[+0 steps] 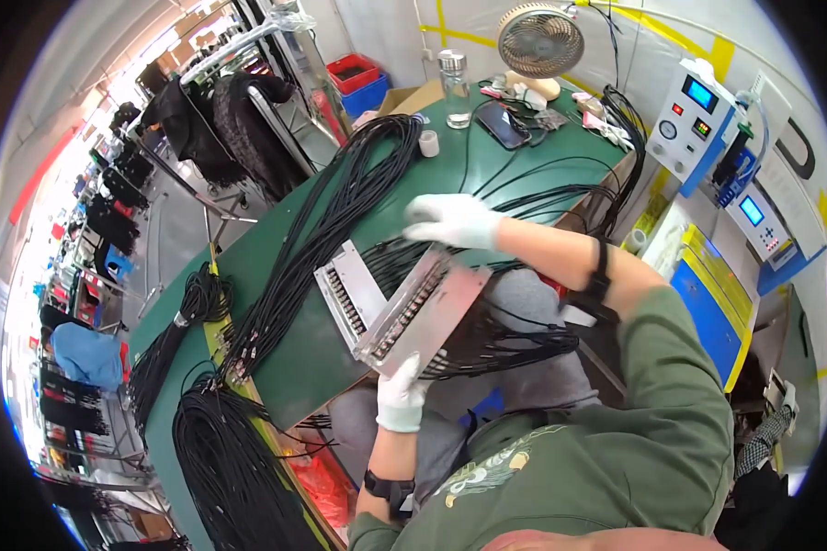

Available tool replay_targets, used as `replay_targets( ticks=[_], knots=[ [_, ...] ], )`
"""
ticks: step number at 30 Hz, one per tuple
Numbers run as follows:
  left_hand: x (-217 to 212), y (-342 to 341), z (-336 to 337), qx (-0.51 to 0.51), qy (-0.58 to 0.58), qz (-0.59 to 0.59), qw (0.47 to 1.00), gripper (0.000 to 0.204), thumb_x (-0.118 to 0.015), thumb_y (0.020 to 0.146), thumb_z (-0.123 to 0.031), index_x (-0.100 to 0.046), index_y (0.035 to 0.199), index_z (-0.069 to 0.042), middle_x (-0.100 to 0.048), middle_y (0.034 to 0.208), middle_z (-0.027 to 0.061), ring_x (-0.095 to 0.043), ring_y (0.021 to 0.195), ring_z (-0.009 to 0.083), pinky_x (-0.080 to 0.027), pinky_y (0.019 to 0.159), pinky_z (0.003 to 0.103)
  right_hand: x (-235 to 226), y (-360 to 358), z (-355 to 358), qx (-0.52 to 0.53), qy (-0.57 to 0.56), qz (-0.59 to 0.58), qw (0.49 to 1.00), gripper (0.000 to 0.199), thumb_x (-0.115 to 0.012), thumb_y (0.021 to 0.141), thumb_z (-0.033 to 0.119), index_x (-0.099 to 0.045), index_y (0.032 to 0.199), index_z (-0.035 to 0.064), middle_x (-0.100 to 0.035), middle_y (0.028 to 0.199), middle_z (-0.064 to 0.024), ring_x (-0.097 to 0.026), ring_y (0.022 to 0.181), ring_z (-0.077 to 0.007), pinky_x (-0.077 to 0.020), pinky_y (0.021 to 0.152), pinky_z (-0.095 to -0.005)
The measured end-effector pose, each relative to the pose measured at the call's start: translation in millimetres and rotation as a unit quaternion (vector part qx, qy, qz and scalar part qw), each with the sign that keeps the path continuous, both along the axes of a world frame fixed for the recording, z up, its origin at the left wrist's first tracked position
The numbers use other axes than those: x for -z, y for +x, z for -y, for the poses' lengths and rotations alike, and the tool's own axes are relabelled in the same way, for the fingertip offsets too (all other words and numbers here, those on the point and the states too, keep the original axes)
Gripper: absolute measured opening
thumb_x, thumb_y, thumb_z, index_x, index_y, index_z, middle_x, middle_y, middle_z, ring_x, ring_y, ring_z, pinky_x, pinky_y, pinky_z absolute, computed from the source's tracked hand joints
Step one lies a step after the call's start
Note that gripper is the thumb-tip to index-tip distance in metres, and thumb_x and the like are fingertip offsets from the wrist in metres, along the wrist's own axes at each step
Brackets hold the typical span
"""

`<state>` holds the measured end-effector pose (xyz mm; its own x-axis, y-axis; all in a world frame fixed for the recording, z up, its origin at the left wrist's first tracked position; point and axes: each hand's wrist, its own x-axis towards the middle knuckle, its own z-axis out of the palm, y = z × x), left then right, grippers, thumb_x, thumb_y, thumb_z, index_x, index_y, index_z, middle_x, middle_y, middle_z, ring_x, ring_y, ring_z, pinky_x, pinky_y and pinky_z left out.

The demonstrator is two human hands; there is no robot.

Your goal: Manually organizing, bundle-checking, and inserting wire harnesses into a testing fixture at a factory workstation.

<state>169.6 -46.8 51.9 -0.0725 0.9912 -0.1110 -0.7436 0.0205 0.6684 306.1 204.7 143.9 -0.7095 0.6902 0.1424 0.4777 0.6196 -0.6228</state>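
The green table [311, 363] carries black cables [345, 197], a phone [503, 125], a bottle [457, 99].

A cable workshop is shown: black cables [340, 197] are heaped in bundles along a green counter [308, 351], flanked by screened control boxes [694, 129].

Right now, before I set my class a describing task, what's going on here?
A person's gloved left hand holds the near end of a metal tray with a row of small fittings. The gloved right hand is by its far end; whether it touches is unclear. A second tray rests beside it on the green table, where bundled black cables also lie.
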Motion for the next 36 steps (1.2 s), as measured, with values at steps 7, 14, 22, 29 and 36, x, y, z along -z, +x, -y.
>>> replay_targets(
  ticks=[7,14,22,29,36],
  knots=[
    [35.1,-30.8,-5.5,-0.072,-0.029,0.004,0.997,0.051,-0.054,0.090,-0.004,-0.040,0.139,0.005,-0.051,0.135,0.0204,-0.055,0.122,0.0345,-0.048,0.101,0.049,82.5,-185.4,-19.2,-0.187,0.217,0.166,0.944,0.049,-0.066,0.077,0.052,-0.069,0.101,0.0089,-0.070,0.100,-0.0134,-0.064,0.101,-0.0316,-0.0503,0.086,-0.0433],
    [38.5,-43.2,2.3,-0.036,-0.003,-0.034,0.999,0.052,-0.055,0.090,-0.004,-0.040,0.139,0.003,-0.050,0.136,0.0199,-0.052,0.125,0.0349,-0.045,0.104,0.049,33.7,-179.3,-9.1,-0.124,0.142,0.265,0.946,0.064,-0.060,0.076,0.066,-0.073,0.097,0.0072,-0.072,0.093,-0.0117,-0.067,0.090,-0.0313,-0.0501,0.085,-0.0404],
    [37.5,-48.0,11.9,-0.011,0.080,-0.172,0.982,0.059,-0.066,0.085,-0.009,-0.043,0.138,0.002,-0.052,0.135,0.0177,-0.051,0.126,0.0333,-0.041,0.107,0.047,-40.2,-24.4,37.9,-0.085,0.199,0.053,0.975,0.051,-0.065,0.075,0.062,-0.068,0.088,0.0125,-0.065,0.077,-0.0139,-0.064,0.078,-0.0348,-0.0480,0.064,-0.0434],
    [19.9,-78.7,0.8,0.002,0.123,-0.237,0.964,0.067,-0.072,0.081,-0.008,-0.041,0.139,0.003,-0.055,0.130,0.0150,-0.056,0.118,0.0274,-0.044,0.102,0.040,-123.0,211.6,132.3,0.203,0.115,-0.355,0.905,0.036,-0.076,0.069,0.001,-0.066,0.104,0.0013,-0.071,0.089,-0.0051,-0.068,0.081,-0.0136,-0.0548,0.073,-0.0297],
    [18.5,-87.8,-66.5,-0.019,0.085,-0.182,0.979,0.054,-0.062,0.091,-0.012,-0.041,0.139,0.002,-0.054,0.131,0.0170,-0.057,0.117,0.0301,-0.048,0.101,0.043,-136.5,350.0,163.9,0.371,0.153,-0.551,0.731,0.043,-0.056,0.099,0.037,-0.059,0.123,0.0014,-0.064,0.115,-0.0068,-0.062,0.099,-0.0135,-0.0507,0.085,-0.0282]
  ],
)
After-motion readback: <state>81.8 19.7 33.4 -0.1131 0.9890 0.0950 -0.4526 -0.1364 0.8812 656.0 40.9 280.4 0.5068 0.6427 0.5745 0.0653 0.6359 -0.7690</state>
